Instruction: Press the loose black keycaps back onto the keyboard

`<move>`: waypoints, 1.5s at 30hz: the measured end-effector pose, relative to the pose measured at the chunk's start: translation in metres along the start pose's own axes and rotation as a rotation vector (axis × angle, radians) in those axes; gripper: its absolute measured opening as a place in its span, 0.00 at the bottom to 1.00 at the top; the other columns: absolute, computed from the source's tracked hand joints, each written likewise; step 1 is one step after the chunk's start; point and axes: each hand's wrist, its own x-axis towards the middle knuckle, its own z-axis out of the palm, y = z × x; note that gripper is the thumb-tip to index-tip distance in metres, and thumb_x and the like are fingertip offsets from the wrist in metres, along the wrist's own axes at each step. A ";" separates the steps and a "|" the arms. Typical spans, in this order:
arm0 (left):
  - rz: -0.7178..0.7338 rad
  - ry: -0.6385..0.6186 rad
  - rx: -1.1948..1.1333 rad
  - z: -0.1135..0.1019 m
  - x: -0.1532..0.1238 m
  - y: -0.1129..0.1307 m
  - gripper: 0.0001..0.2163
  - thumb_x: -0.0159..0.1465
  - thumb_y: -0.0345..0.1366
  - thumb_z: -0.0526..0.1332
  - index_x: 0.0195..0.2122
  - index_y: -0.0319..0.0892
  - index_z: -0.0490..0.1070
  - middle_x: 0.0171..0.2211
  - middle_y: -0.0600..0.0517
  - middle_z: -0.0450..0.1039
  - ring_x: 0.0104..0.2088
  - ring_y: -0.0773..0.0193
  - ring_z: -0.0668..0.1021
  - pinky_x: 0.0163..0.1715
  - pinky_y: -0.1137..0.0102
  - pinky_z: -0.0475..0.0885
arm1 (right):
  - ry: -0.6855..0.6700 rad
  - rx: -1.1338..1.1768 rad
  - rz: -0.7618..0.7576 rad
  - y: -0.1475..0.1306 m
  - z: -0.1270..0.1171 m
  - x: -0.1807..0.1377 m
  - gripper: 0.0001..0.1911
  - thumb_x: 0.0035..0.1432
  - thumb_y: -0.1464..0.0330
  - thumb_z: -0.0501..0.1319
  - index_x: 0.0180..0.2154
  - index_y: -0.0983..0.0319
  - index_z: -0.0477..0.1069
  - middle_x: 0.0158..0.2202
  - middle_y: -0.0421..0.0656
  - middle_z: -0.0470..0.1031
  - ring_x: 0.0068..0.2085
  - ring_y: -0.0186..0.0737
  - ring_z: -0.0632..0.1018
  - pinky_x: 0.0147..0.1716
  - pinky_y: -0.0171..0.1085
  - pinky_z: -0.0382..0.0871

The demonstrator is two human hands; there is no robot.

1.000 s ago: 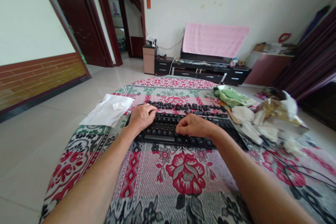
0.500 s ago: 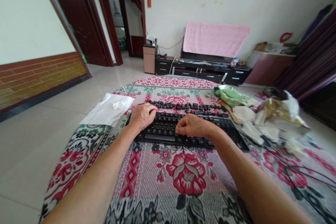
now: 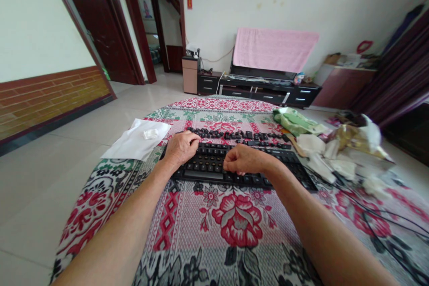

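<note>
A black keyboard (image 3: 204, 174) lies on the patterned tablecloth in front of me, with part of its middle rows bare of keycaps. My left hand (image 3: 182, 146) is closed on its left part, fingers curled over the far edge. Over the middle keys, my right hand (image 3: 244, 160) is pinched, its fingertips down at the board; whatever they hold is hidden. Behind the keyboard, loose black keycaps (image 3: 248, 135) are strewn in rows.
A white paper sheet (image 3: 129, 145) with a crumpled white tissue (image 3: 150, 133) lies at left. To the right are a green packet (image 3: 296, 121), pale cloths (image 3: 315, 145) and a black cable (image 3: 378, 212). A TV under a pink towel (image 3: 275, 49) stands beyond the table.
My right hand has shifted very slightly, its fingers curling a little more over the same keys. The left hand and the keyboard keep their places.
</note>
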 end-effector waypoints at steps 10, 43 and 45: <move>-0.002 0.084 -0.044 0.000 0.002 -0.003 0.10 0.55 0.33 0.52 0.30 0.43 0.73 0.28 0.52 0.74 0.29 0.67 0.74 0.33 0.74 0.66 | 0.025 0.038 0.014 0.000 0.001 -0.004 0.08 0.45 0.68 0.55 0.23 0.65 0.70 0.15 0.37 0.64 0.17 0.27 0.65 0.16 0.28 0.60; -0.455 0.266 -0.285 0.000 0.007 -0.017 0.11 0.52 0.37 0.54 0.30 0.44 0.74 0.28 0.54 0.76 0.30 0.66 0.76 0.32 0.73 0.69 | 0.020 0.052 0.041 0.001 0.002 0.000 0.10 0.46 0.68 0.55 0.26 0.66 0.72 0.17 0.38 0.66 0.17 0.26 0.65 0.16 0.28 0.61; -0.459 0.271 -0.293 0.001 0.007 -0.019 0.11 0.52 0.38 0.54 0.30 0.44 0.74 0.28 0.54 0.76 0.29 0.66 0.76 0.32 0.73 0.69 | -0.002 0.065 0.036 0.002 0.001 0.000 0.10 0.45 0.68 0.55 0.28 0.66 0.72 0.18 0.38 0.67 0.18 0.27 0.66 0.16 0.28 0.62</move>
